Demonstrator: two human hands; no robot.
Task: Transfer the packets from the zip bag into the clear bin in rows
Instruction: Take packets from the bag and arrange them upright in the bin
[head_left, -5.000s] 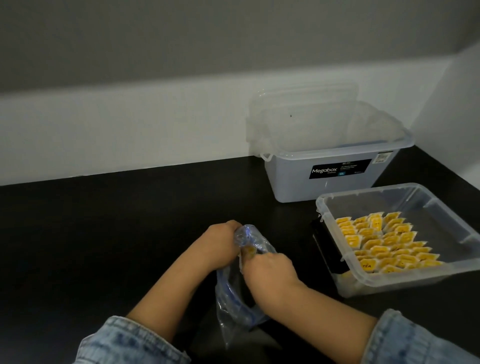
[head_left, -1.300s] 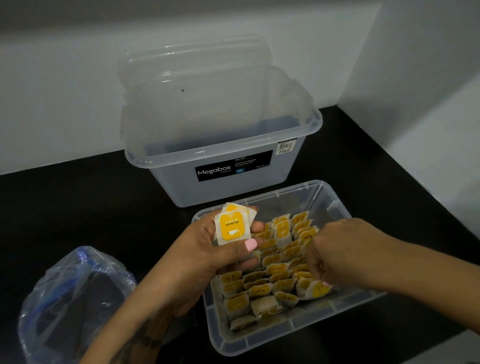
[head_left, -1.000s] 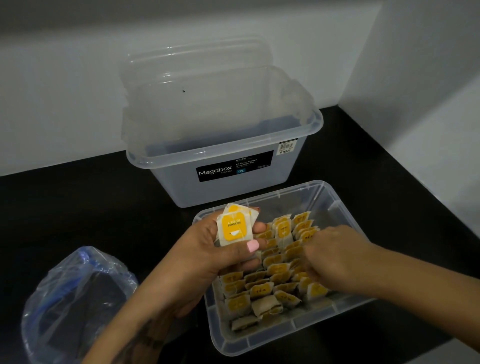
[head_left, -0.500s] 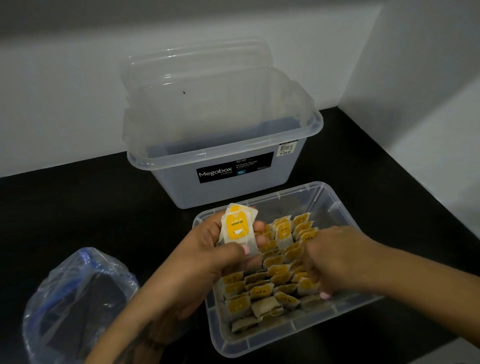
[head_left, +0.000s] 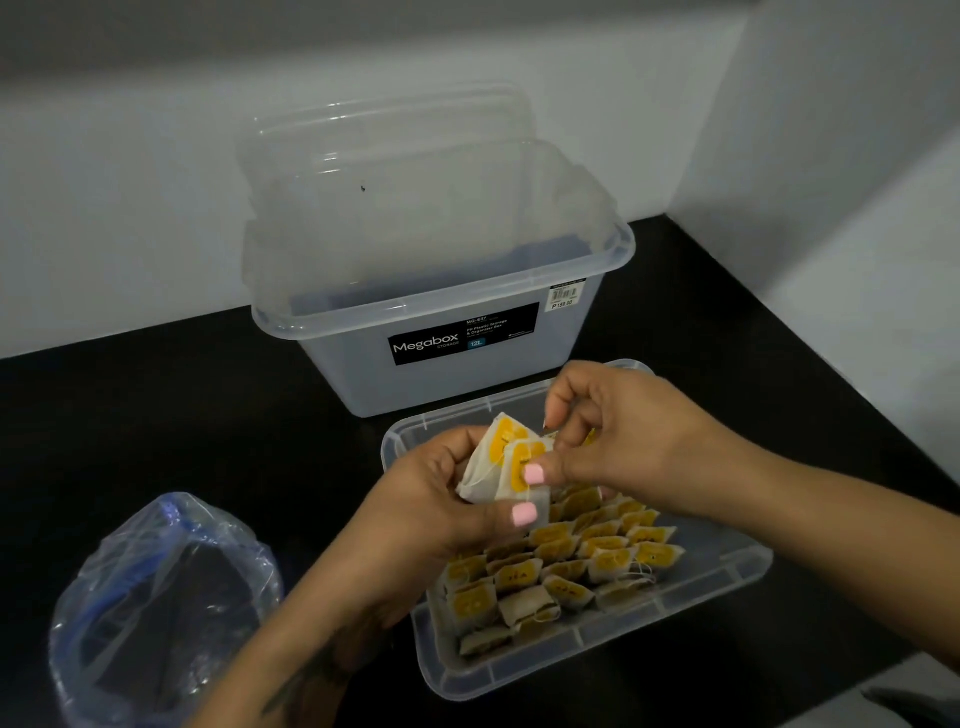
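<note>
Now our left hand (head_left: 436, 499) grips spare packets (head_left: 506, 460) over the bin (head_left: 597, 654) as stock; right hand (head_left: 618, 436) pinches one off for the rows (head_left: 566, 561). Zip bag (head_left: 156, 608) sits left, apart.

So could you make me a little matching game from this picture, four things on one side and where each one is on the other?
Things:
1. zip bag
2. Megabox tub
3. held packets
4. clear bin

Places:
A. on the counter behind the shallow bin
B. pinched between left hand and right hand
C. near right, with rows of packets inside
D. near left on the counter

Pairs: 1-D, 2-A, 3-B, 4-C
</note>
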